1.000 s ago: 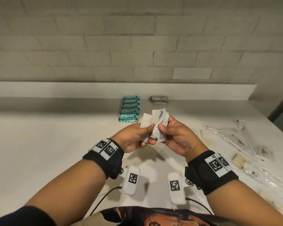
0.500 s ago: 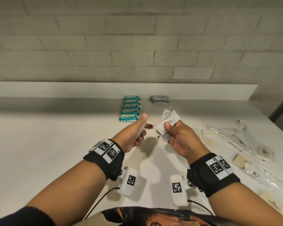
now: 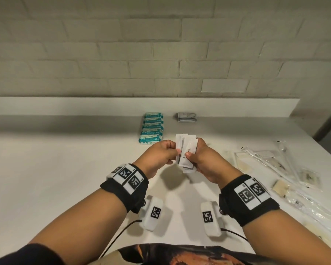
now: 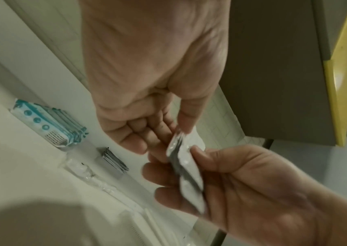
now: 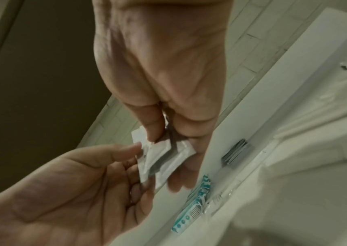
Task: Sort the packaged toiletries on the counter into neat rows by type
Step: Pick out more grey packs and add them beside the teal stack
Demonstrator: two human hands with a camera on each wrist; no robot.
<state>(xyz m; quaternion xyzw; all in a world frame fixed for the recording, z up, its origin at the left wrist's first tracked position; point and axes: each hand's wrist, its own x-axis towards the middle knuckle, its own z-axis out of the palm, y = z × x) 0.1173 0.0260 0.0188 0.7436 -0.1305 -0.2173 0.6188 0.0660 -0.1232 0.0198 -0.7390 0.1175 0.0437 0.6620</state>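
A small fanned stack of white sachets (image 3: pixel 186 150), one printed with dark lettering beginning "Too", was held upright above the middle of the counter (image 3: pixel 65 169), pinched from both sides. Near the counter's back edge lay a neat row of teal-and-white packets (image 3: pixel 151 128), overlapping one another and running from the back edge toward the front. Just to their right, against the back edge, sat a short flat stack of grey sachets (image 3: pixel 187 117). Toward the right edge lay a loose scatter of clear-wrapped items (image 3: pixel 271 163), unsorted.
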